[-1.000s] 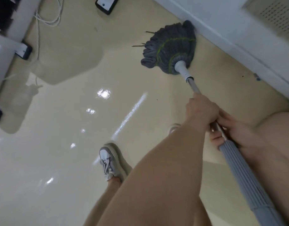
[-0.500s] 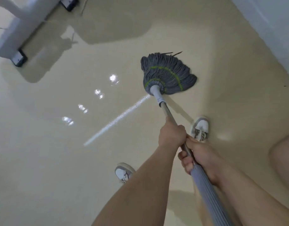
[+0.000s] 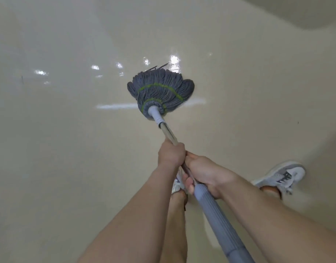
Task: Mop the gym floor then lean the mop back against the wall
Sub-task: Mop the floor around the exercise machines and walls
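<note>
Near the middle of the view, the mop head (image 3: 160,92) lies fanned out flat on the glossy beige floor (image 3: 59,139), its grey strings spread wide, probably so that as much yarn as possible drags across the surface with each stroke. Its shaft (image 3: 169,133) slants back from the head toward the person, and both hands grip it close together, one just behind the other. The left hand (image 3: 171,154) sits farther along, fingers wrapped fully around the bare metal part, likely to steer and press the head down. The right hand (image 3: 203,175) is closed around the shaft just where the ribbed grey grip sleeve (image 3: 216,223) begins, a spot that would give leverage for pushing and pulling. One sneaker (image 3: 281,175) stands off to the right, well clear of the mop's path; the other foot is mostly hidden behind the arms. Bright ceiling reflections on the floor beyond the head suggest a wet or polished surface. No wall is clearly in view, so the leaning step looks some way off. No brand, label or writing is legible on the mop or the shoe.
</note>
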### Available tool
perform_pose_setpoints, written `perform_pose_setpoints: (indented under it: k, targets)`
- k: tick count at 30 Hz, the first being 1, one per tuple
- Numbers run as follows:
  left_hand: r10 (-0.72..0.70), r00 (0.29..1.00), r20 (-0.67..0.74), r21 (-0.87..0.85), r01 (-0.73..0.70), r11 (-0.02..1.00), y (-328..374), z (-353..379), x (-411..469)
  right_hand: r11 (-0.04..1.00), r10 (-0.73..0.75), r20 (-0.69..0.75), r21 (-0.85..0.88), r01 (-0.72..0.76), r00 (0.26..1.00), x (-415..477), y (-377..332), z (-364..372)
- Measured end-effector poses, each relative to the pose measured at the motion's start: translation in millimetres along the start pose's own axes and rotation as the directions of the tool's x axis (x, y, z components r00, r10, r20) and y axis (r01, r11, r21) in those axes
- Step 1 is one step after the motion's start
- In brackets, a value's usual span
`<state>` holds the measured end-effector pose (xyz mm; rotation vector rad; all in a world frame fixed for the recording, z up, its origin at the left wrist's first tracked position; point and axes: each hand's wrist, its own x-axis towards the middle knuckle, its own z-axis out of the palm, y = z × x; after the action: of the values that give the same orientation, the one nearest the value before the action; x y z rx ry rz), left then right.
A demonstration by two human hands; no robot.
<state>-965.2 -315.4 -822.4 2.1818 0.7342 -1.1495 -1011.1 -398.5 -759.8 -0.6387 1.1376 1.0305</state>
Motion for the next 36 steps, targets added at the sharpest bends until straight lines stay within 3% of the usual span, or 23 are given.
perform_pose_setpoints:
  k: [2,4,6,8,11,16,19,22,25,30,33,36]
  targets:
    - [-0.055,0.998,-0.016,-0.111,0.053,0.992,-15,-16,8,0.959,-0.059,-0.057,-0.279,0.041,0.997,11,-3,22]
    - [-0.108,0.994,-0.006,-0.215,0.104,0.971,-26,-23,11,0.832,-0.191,-0.099,-0.544,0.108,0.977,21,-5,32]
    - [-0.143,0.99,0.008,-0.289,0.139,0.947,-33,-28,14,0.751,-0.196,-0.098,-0.655,0.085,0.976,25,-12,41]
    - [-0.169,0.985,0.017,-0.34,0.165,0.926,-39,-39,21,0.698,-0.101,-0.08,-0.716,0.013,0.992,32,-19,52]
    - [-0.198,0.98,0.003,-0.386,0.184,0.904,-57,-71,43,0.713,0.009,-0.07,-0.699,-0.055,0.998,43,-25,87]
    - [-0.211,0.965,-0.155,-0.295,0.159,0.942,-97,-153,93,0.904,0.088,0.064,-0.423,-0.052,0.994,84,-16,173]
    - [-0.187,0.951,-0.246,-0.184,0.144,0.972,-121,-208,132,0.92,0.177,0.2,-0.38,-0.09,0.964,104,-13,217]
    - [-0.185,0.934,-0.305,-0.236,0.114,0.965,-137,-249,165,0.942,0.244,0.283,-0.296,-0.158,0.927,111,-6,239]
    - [-0.229,0.913,-0.336,-0.295,0.129,0.947,-150,-260,178,0.913,0.24,0.203,-0.379,-0.15,0.95,115,7,253]
    - [-0.346,0.891,-0.295,-0.435,0.197,0.878,-171,-233,163,0.551,0.15,0.019,-0.832,-0.068,0.989,116,9,247]
    - [-0.436,0.861,-0.261,-0.472,0.28,0.836,-165,-211,140,0.253,0.087,-0.022,-0.966,-0.044,0.996,102,-5,230]
    - [-0.446,0.873,-0.197,-0.376,0.353,0.857,-151,-175,114,-0.069,-0.001,0.02,-0.997,0.02,1.0,79,-12,203]
